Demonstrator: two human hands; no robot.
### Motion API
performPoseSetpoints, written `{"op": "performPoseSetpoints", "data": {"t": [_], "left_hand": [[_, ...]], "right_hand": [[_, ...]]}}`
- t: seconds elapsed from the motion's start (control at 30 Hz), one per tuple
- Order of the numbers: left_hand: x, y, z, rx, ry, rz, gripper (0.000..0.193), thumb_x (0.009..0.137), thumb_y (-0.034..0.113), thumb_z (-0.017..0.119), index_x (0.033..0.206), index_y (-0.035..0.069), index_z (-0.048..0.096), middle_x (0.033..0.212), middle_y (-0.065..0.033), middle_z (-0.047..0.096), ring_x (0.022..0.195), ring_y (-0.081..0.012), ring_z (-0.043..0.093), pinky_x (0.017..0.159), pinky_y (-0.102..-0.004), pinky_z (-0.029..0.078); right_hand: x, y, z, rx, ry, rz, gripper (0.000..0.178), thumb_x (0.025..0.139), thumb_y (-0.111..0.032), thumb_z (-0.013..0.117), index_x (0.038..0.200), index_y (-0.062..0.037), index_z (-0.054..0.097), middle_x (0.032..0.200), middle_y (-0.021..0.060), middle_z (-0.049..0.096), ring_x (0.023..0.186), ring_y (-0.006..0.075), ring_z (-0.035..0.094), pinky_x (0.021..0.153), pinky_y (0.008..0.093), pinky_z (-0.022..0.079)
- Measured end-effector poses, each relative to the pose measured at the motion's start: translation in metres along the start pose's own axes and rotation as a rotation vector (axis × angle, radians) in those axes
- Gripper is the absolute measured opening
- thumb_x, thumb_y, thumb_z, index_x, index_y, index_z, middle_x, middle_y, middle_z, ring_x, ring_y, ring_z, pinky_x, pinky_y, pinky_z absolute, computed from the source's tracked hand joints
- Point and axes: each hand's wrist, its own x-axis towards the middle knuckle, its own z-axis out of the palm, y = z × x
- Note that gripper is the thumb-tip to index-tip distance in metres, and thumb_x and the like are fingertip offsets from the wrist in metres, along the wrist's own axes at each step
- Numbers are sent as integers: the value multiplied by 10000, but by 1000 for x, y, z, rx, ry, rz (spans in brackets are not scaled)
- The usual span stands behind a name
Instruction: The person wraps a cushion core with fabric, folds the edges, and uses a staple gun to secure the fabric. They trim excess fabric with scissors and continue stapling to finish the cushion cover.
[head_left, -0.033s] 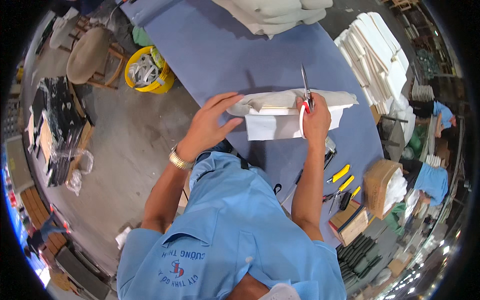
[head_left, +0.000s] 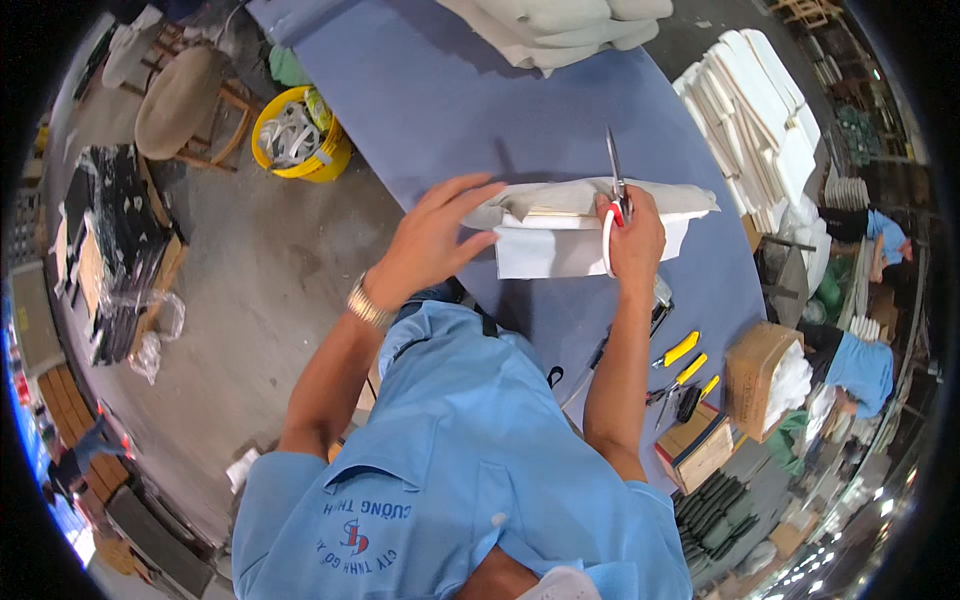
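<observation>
A padded piece covered in light grey fabric point(head_left: 560, 197) lies across the blue table, with a white sheet-like flap point(head_left: 545, 255) hanging out along its near side. My right hand point(head_left: 640, 240) is closed round scissors point(head_left: 613, 160) with red and white handles, their blades pointing away from me over the right part of the piece. At the left end of the piece is my left hand point(head_left: 440, 235), fingers apart and thumb spread, holding nothing. Whether its fingertips touch the fabric I cannot tell.
Yellow-handled tools point(head_left: 682, 348) lie right of my right forearm, near a cardboard box point(head_left: 752, 375). Grey padded pieces point(head_left: 560, 30) are piled at the table's far end. White panels point(head_left: 750, 110) are stacked at the right. A yellow bucket point(head_left: 325, 165) stands on the floor at left.
My left hand has shifted slightly right and away from me, toward the end of the padded piece. The right hand keeps hold of the scissors in nearly the same place.
</observation>
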Motion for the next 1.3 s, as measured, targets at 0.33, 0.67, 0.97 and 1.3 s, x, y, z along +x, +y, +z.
{"op": "performPoseSetpoints", "data": {"t": [0.33, 0.67, 0.97, 1.3], "left_hand": [[63, -29, 11, 42, -379, -114, 218, 891, 274, 747, 1048, 128, 787, 946, -100, 772, 887, -268, 743, 779, -373, 559], [59, -35, 13, -48, -470, -196, 186, 887, 241, 739, 997, 102, 792, 853, -102, 763, 747, -241, 708, 688, -362, 515], [49, -40, 16, -135, -411, -242, 197, 878, 257, 758, 1007, 112, 793, 811, -87, 753, 695, -189, 680, 666, -345, 504], [42, -56, 31, -343, -460, -246, 207, 902, 232, 779, 1010, 55, 784, 877, -62, 744, 775, -148, 646, 727, -322, 503]], "right_hand": [[-35, 7, -43, 440, -130, 148, 337, 885, -197, 806, 1146, -23, 681, 930, 60, 662, 749, 140, 583, 676, 291, 483], [-56, -20, -78, 68, -641, -180, 533, 766, -421, 863, 1105, -45, 697, 1057, 102, 663, 896, 341, 670, 797, 420, 524], [-15, -53, -69, -286, -792, -293, 531, 767, -536, 810, 1070, -108, 726, 1043, 112, 644, 857, 358, 690, 750, 477, 528], [3, -49, -54, -245, -882, -414, 531, 789, -530, 801, 1084, -94, 734, 1025, 126, 639, 936, 355, 675, 794, 475, 523]]}}
